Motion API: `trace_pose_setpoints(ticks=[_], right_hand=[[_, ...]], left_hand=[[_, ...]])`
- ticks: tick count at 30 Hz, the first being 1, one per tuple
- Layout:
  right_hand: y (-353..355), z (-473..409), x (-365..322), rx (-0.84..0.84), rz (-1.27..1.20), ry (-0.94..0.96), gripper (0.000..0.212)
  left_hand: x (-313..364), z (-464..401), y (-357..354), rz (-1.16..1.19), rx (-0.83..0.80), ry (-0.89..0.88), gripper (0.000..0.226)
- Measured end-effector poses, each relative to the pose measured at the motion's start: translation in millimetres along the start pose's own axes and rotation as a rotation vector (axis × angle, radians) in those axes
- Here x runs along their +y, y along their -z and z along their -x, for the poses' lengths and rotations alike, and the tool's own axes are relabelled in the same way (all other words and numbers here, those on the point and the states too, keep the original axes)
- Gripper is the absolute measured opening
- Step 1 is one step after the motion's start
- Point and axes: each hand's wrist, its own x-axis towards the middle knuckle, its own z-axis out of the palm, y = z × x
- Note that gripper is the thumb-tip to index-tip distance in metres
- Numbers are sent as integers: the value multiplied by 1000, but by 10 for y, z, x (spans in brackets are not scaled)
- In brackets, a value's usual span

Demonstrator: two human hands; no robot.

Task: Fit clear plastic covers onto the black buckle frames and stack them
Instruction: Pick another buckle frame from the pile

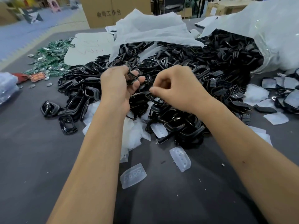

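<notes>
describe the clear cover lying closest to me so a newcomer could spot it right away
Start at the big pile of black buckle frames on the grey table and come toward the near edge between the forearms. The clear plastic cover lies alone on bare table, nearest of all, showing a row of round holes.

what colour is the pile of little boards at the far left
Green, with silvery bits; the boards show in the head view.
</notes>
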Motion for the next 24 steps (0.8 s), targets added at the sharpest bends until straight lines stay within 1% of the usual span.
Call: trace_pose_setpoints(ticks=[2, 3, 4, 6, 9, 12, 14, 16, 18, 20, 22, 24], right_hand=[[0, -79, 111, 183, 57, -72, 11], [-4, -137, 160, 243, 85, -100, 10], [-9, -203, 204, 285, 112, -120, 10], [-11, -366, 287, 314, 176, -141, 13], [3, -558, 392, 246, 251, -153, 17], [27, -576, 432, 170, 235, -160, 19], [99, -518, 494, 195, 239, -193, 24], [242, -422, 633, 252, 332, -287, 31], [391, -286, 797, 254, 452, -408, 36], [466, -132, 885, 203, 504, -505, 42], [471, -8, 917, 157, 503, -514, 49], [492, 76, 940, 131, 485, -465, 53]], left_hand=[[-19, -8, 0, -6, -15, 3, 15], [-38, -10, -5, -28, -20, -10, 21], [-67, -5, -12, -61, -30, -24, 25], [-136, 14, -24, -126, -43, -47, 31], [-212, 11, -33, -196, -50, -73, 35], [-229, -22, -21, -201, -38, -87, 34], [-228, -38, -5, -177, -29, -79, 33], [-237, -39, -11, -178, -40, -77, 33], [-257, -18, -44, -205, -84, -92, 34], [-290, 34, -120, -215, -162, -109, 36], [-344, 104, -215, -227, -251, -116, 41], [-418, 185, -313, -254, -327, -112, 44]])
